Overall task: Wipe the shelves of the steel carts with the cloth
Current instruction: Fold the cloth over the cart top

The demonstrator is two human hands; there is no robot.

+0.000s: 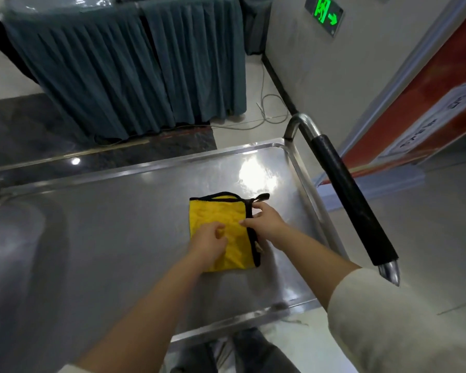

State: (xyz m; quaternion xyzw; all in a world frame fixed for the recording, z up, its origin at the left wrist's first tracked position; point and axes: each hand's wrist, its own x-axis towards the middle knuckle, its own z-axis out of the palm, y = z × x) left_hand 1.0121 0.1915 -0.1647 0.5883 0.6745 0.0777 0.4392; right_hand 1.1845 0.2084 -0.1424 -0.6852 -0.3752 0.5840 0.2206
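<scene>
Flat on the top shelf (105, 238) of the steel cart, the folded yellow cloth (221, 224) is pressed by the left hand (209, 242) with curled fingers and pinched at its black-trimmed edge by the right hand (267, 223).

Soft indoor light; a bright white glare (257, 175) shines on the steel shelf (105, 238). Edges bend and look blurry.

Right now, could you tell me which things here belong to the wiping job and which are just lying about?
Job:
yellow cloth
steel cart shelf
left hand
right hand

Lying about:
cable on the floor
skirted table
exit sign
</scene>
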